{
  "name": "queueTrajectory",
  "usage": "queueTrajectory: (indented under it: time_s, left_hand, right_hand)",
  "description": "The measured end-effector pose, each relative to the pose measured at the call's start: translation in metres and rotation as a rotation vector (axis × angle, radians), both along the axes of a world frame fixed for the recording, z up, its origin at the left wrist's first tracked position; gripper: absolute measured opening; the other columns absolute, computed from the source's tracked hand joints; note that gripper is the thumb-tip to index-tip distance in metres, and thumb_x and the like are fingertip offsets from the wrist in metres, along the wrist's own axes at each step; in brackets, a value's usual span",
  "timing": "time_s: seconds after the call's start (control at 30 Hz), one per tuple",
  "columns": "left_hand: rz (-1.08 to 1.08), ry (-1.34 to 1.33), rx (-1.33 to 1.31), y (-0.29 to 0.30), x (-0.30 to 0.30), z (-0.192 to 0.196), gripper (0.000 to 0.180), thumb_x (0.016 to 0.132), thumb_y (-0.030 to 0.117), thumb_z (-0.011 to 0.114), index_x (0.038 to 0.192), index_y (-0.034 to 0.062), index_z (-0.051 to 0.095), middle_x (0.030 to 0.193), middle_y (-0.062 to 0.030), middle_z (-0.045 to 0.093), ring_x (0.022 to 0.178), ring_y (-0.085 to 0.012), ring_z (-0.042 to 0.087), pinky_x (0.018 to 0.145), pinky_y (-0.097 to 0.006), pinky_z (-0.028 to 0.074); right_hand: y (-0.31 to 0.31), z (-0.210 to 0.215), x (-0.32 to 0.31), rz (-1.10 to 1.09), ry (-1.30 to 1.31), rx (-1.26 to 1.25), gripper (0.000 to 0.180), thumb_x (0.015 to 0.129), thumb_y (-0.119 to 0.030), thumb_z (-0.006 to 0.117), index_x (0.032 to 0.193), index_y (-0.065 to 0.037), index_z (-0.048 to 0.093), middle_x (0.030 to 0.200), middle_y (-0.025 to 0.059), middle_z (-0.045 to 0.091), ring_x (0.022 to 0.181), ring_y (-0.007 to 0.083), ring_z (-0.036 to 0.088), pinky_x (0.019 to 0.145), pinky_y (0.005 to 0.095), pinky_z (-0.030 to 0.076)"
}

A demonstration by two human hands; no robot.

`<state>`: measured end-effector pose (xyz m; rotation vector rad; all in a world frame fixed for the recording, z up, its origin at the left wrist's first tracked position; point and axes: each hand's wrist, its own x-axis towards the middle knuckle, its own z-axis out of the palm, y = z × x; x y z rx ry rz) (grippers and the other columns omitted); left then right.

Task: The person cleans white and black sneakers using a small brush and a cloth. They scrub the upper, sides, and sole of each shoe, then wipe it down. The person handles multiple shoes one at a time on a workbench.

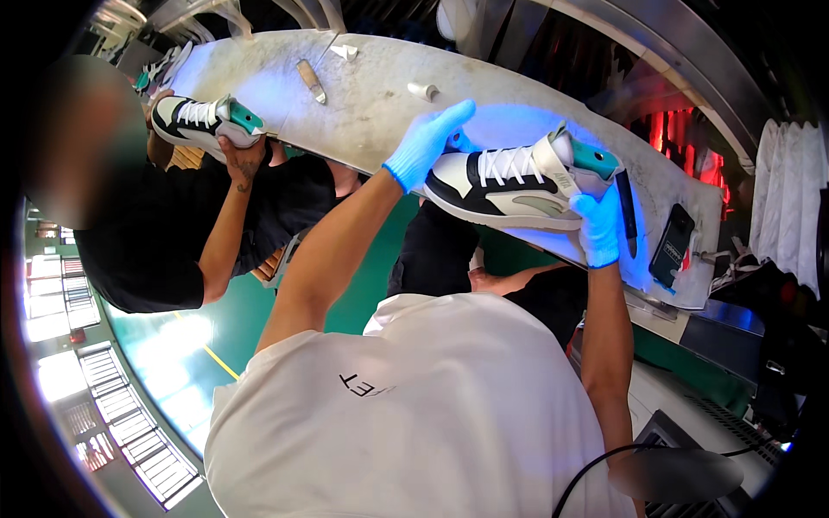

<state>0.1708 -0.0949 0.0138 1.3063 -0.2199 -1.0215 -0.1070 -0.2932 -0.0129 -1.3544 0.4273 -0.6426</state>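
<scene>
**Holding a sneaker over the counter**

Gripping a white, black and teal sneaker (509,186) at both ends, the left hand (427,142) is closed on the toe and the right hand (598,226) on the heel, both in blue gloves. The shoe is held just above the pale counter (371,104). A dark phone (672,244) lies to the right. At far left, a second sneaker (203,121) is held by another person's hand (243,160).

Sneaker (509,186): white/black/grey upper w/ teal heel tab, white laces, pale sole. Lies on its side above the pale worktable's near edge, toe twd left, heel twd right, lit by blue-violet light. Toe end gripped by one blue-gloved hand, heel by the other.
</scene>
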Motion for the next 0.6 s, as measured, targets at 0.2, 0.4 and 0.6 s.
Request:
queueTrajectory:
  time_s: [0.2,0.4,0.6]
  left_hand:
    - [0.102,0.137,-0.268,0.010,0.004,-0.035,0.036,0.108,0.036,0.074,0.093,0.0036,0.070,0.097,-0.0130,0.076,0.101,-0.0276,0.076,0.100,-0.041,0.061]
    - [-0.510,-0.240,-0.325,0.055,0.007,-0.009,0.115,0.064,0.027,0.107,0.161,-0.0062,0.054,0.163,-0.0158,0.057,0.153,-0.0265,0.052,0.130,-0.042,0.041]
    - [-0.564,-0.505,-0.150,0.038,0.009,0.010,0.121,0.054,0.023,0.110,0.160,-0.0027,0.058,0.159,-0.0163,0.063,0.146,-0.0248,0.060,0.126,-0.041,0.045]
  right_hand:
    - [-0.003,0.008,0.011,-0.090,0.035,-0.083,0.094,0.078,-0.030,0.095,0.158,0.000,0.055,0.145,0.0119,0.066,0.132,0.0246,0.064,0.119,0.0402,0.049]
    - [-0.029,-0.013,0.004,-0.098,0.196,0.043,0.106,0.077,-0.039,0.096,0.163,0.001,0.048,0.152,0.0127,0.060,0.141,0.0245,0.056,0.125,0.0374,0.040]
    - [-0.018,-0.011,0.011,-0.100,0.089,0.136,0.105,0.080,-0.032,0.094,0.166,0.001,0.042,0.150,0.0128,0.060,0.137,0.0242,0.059,0.122,0.0388,0.045]
